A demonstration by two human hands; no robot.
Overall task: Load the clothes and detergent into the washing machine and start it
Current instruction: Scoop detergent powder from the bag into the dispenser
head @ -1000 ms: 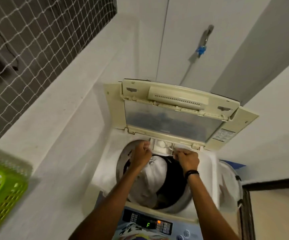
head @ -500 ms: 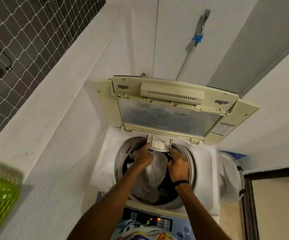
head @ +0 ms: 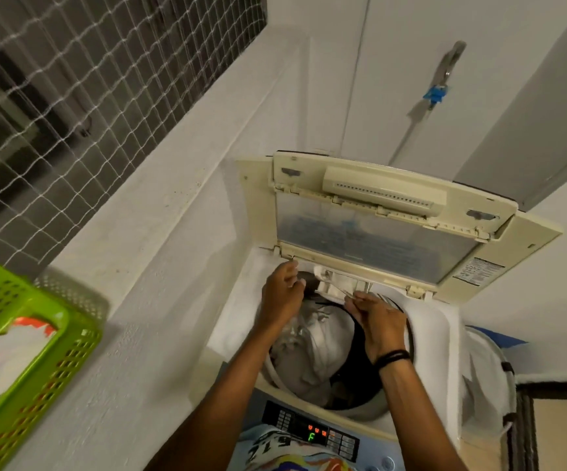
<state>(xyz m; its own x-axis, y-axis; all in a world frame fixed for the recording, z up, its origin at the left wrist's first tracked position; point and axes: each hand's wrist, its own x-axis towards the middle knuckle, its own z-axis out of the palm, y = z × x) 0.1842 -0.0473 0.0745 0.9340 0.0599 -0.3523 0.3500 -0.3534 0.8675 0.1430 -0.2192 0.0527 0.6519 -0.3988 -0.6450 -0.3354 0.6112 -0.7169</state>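
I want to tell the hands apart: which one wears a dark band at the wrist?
The right hand, at the detergent drawer under the open lid. A black wristband circles its wrist; the left hand has a bare wrist.

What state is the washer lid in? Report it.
Open: the lid stands raised behind the drum, with clothes visible inside.

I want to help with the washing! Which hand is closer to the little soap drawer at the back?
Probably the right hand. Its fingertips reach the front edge of the soap drawer under the open lid. The left hand is off to the drawer's side, by the tub's rim, above the clothes.
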